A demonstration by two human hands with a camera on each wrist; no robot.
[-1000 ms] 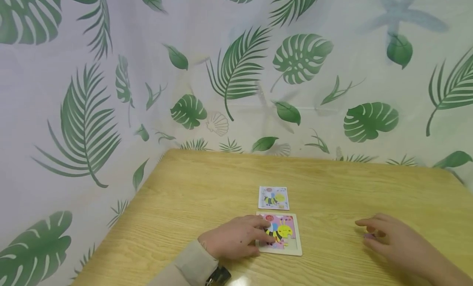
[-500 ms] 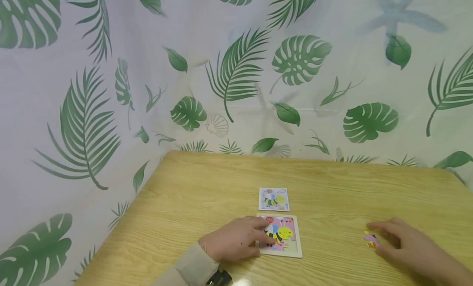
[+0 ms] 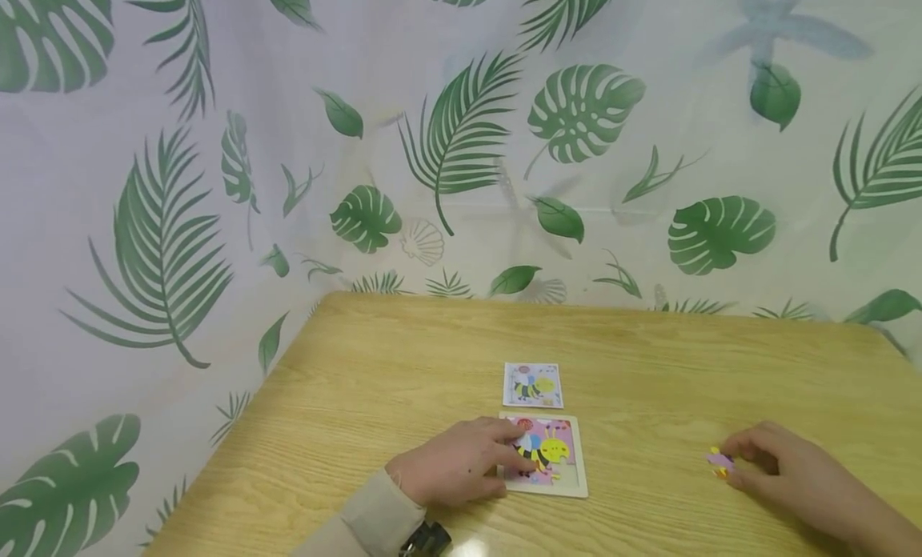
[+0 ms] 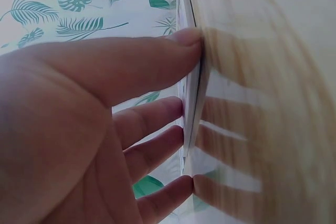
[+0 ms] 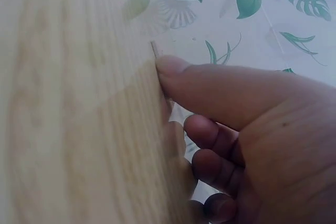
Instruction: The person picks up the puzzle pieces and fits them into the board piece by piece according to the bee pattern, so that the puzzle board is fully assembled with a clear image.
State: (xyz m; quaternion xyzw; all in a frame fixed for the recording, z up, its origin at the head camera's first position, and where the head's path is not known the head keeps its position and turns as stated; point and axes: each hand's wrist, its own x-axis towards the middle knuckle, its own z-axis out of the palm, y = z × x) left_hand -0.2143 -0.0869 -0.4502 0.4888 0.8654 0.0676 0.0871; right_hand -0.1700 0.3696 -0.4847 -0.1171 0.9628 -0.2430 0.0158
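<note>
A square bee jigsaw puzzle in a pale frame (image 3: 581, 461) lies on the table, with a bare gap at its lower right. My left hand (image 3: 459, 462) rests on its left side, fingers spread over the picture. In the left wrist view the thumb of that hand (image 4: 110, 87) touches the thin edge of the puzzle frame (image 4: 192, 90). Off to the right, my right hand (image 3: 781, 478) pinches a pink and yellow puzzle piece (image 3: 719, 462) between thumb and forefinger. In the right wrist view only a thin edge of the puzzle piece (image 5: 154, 49) shows beyond the thumb.
Just behind the puzzle lies a small card (image 3: 533, 386) printed with the same bee picture. The wood-grain table (image 3: 403, 349) reaches back to a white curtain (image 3: 288, 221) patterned with green leaves. A dark strap (image 3: 426, 537) sits at the left sleeve.
My right hand has shifted slightly to the right and turned the puzzle piece, which now shows more beyond the fingertips. The left hand and the puzzle have stayed in place.
</note>
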